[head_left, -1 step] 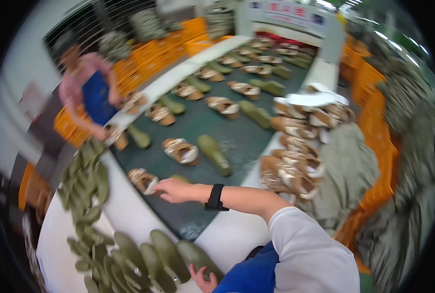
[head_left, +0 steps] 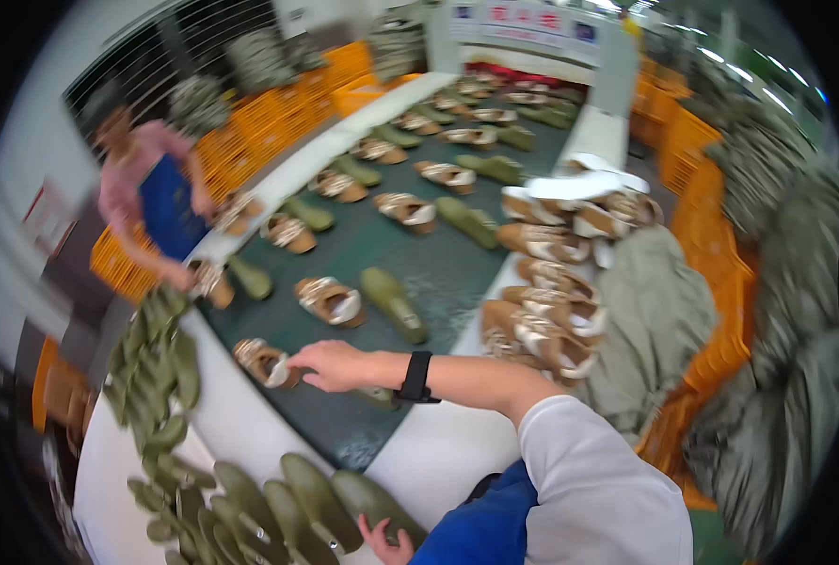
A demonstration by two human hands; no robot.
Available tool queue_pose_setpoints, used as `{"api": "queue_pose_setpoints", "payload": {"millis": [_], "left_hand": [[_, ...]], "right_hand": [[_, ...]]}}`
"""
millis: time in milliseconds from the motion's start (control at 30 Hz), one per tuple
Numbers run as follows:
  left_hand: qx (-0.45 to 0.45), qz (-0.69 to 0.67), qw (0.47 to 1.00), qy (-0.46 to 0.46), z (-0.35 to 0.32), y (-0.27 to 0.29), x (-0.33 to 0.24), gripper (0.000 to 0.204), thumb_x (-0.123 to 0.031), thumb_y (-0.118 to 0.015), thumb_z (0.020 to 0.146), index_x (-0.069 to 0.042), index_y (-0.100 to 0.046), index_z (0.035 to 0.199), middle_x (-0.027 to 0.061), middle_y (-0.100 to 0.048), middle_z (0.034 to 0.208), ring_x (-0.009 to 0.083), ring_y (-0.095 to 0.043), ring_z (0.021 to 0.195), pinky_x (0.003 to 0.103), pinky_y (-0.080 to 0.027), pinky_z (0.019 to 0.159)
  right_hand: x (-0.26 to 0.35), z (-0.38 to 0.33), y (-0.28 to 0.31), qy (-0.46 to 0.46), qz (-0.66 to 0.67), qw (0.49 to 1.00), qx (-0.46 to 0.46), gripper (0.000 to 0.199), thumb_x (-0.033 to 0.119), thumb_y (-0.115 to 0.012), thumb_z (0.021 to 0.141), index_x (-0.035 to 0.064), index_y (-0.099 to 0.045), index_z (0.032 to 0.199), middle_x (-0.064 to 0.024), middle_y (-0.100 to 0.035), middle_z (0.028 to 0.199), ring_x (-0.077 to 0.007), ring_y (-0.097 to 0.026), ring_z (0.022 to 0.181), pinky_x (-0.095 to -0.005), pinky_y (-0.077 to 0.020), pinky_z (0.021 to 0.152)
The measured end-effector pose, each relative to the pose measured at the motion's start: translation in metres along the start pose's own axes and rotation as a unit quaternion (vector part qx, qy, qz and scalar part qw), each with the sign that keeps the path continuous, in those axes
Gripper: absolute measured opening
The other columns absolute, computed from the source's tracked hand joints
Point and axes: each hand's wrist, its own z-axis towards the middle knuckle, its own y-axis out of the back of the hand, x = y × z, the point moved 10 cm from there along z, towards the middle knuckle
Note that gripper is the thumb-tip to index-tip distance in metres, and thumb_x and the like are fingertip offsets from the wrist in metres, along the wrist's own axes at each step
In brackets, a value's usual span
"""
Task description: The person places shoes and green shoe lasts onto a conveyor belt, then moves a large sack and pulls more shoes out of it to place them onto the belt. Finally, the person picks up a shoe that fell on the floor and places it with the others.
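Observation:
On a dark green conveyor belt [head_left: 344,419], brown-and-white shoe uppers and olive-green shoe lasts lie in pairs. My right hand [head_left: 330,365] is over the near end, its forearm coming across from the right. Its fingertips are at the heel edge of the nearest shoe upper [head_left: 261,362], finger and thumb slightly apart. Under my wrist a green last [head_left: 380,395] is mostly hidden. My left hand [head_left: 386,543] is at the lower edge, fingers spread, against the end of a green shoe last [head_left: 374,497] on the white table.
More lasts [head_left: 297,499] crowd the white table [head_left: 240,414] at left. Brown uppers [head_left: 546,320] pile on the belt's right ledge, beside grey-green cloth [head_left: 659,311] and orange crates [head_left: 720,254]. Across the belt at left, a person in a blue apron [head_left: 170,202] handles an upper.
The view shifts slightly, so the belt's contents sit further left and lower. My right fingertips are a little higher against the nearest upper. My left hand stays by the last.

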Motion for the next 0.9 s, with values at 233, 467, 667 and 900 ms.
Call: {"api": "queue_pose_setpoints", "payload": {"millis": [233, 467, 667, 900], "left_hand": [[0.027, 0.033, 0.999, -0.03, 0.013, -0.024, -0.091, 0.037, -0.007, -0.061, 0.069, -0.005, -0.058, 0.106, 0.0167, -0.033, 0.136, 0.0097, -0.043, 0.06, 0.017, -0.036, 0.048], [0.022, 0.264, 0.954, -0.141, 0.012, -0.026, -0.118, 0.036, -0.008, -0.064, 0.07, -0.002, -0.058, 0.105, 0.0203, -0.039, 0.131, 0.0207, -0.054, 0.083, 0.028, -0.046, 0.068], [0.04, 0.351, 0.926, -0.134, 0.048, -0.056, -0.181, 0.034, -0.007, -0.064, 0.073, 0.0, -0.057, 0.105, 0.022, -0.043, 0.127, 0.0297, -0.05, 0.105, 0.036, -0.043, 0.086], [0.146, -0.098, 0.984, -0.002, 0.171, -0.188, -0.324, 0.068, -0.006, -0.062, 0.07, -0.003, -0.032, 0.131, 0.0118, -0.037, 0.133, 0.0242, -0.038, 0.122, 0.037, -0.031, 0.099]], "right_hand": [[-0.052, -0.181, 0.361, -0.359, -0.36, 0.849, -0.141, 0.022, 0.015, -0.05, 0.073, 0.0078, -0.064, 0.09, -0.0166, -0.063, 0.09, -0.033, -0.06, 0.086, -0.0425, -0.0474, 0.076], [-0.192, -0.493, 0.581, -0.561, -0.25, 0.581, -0.534, 0.043, 0.031, -0.059, 0.074, -0.0062, -0.06, 0.097, -0.0266, -0.06, 0.1, -0.0399, -0.056, 0.097, -0.0444, -0.0449, 0.083], [-0.276, -0.5, 0.551, -0.494, 0.112, 0.621, -0.598, 0.029, 0.021, -0.058, 0.082, -0.0011, -0.056, 0.102, -0.0092, -0.061, 0.076, -0.0172, -0.061, 0.056, -0.0272, -0.0459, 0.043], [-0.173, -0.387, 0.5, -0.293, 0.307, 0.805, -0.415, 0.019, 0.017, -0.05, 0.09, 0.0055, -0.052, 0.105, -0.0028, -0.06, 0.085, -0.0091, -0.057, 0.063, -0.0196, -0.0477, 0.056]]}}
